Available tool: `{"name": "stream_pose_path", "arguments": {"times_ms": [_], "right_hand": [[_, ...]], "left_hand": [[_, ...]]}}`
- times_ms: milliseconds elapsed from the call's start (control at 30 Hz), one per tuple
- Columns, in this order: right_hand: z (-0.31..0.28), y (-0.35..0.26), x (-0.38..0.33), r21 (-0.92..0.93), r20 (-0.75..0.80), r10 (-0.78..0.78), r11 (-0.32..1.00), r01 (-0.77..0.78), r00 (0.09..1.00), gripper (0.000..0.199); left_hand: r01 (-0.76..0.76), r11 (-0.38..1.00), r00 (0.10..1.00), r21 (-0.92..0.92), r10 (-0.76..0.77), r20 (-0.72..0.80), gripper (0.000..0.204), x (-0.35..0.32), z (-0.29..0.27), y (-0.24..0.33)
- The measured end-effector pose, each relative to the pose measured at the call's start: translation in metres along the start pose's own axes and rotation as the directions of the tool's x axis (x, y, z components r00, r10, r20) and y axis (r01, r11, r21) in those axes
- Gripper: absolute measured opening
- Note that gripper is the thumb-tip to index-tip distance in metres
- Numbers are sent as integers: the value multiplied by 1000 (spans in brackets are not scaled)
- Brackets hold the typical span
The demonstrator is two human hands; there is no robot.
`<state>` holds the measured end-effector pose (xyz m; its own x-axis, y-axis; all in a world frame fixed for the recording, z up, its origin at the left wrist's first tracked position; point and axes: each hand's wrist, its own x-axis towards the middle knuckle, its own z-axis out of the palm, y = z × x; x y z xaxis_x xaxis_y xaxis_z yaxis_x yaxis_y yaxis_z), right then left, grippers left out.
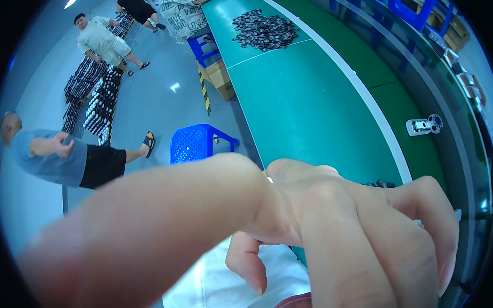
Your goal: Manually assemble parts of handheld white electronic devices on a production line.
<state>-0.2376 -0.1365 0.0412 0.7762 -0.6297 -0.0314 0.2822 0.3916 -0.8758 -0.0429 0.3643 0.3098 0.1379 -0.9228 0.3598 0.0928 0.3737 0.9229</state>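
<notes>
Very close to the camera, my left hand (337,211) fills the lower middle and right. Its fingers are bent and spread apart, and one large blurred finger stretches toward the lower left. A thumb (248,262) hangs below, its nail showing. Nothing can be made out in the fingers; some fingertips lie outside the picture. No separate right hand can be made out. Beyond the hand runs a green worktable (302,107), with a heap of small black parts (264,31) at its far end. More dark parts (381,184) show partly behind the knuckles.
Right of the table's pale edge lies a small white device with a dark disc (424,125). Left stand a blue stool (191,144) and a cardboard box (219,81). Several people are about; one person (67,153) is at left, near stacked black-and-white goods (103,103).
</notes>
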Motion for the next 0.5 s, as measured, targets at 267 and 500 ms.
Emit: {"name": "stream_pose_path", "arguments": {"times_ms": [267,500], "right_hand": [[1,10,17,1,9,0,1000,0,1000,25],[5,18,28,-15,7,-7,1000,7,1000,25]], "left_hand": [[-10,1000,1000,-10,9,-19,31,2,-13,-9],[-20,1000,1000,-23,20,-14,31,5,-25,-22]]}}
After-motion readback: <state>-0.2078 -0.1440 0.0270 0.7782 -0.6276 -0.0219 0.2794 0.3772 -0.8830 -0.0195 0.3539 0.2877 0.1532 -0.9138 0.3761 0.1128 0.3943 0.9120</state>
